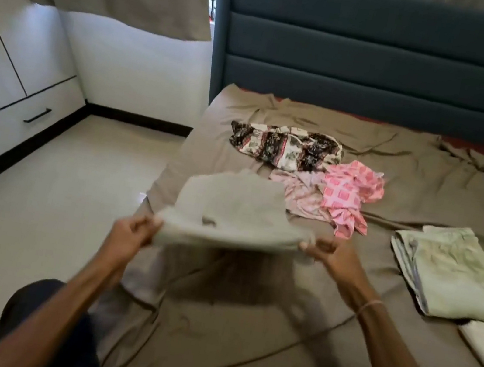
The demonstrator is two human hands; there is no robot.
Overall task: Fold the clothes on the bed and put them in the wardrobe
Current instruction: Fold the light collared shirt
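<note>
Grey and limp by the look: with left hand pinching one near corner of the garment, lifted over the bed mid-frame, and right hand pinching the other, well apart, draw that edge taut and level. Lower flat, smooth, then fold to match the pale green stack at right.

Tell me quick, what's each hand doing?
Left hand: fingers pinch one edge of the grey cloth.
Right hand: fingers pinch the other edge.
</note>
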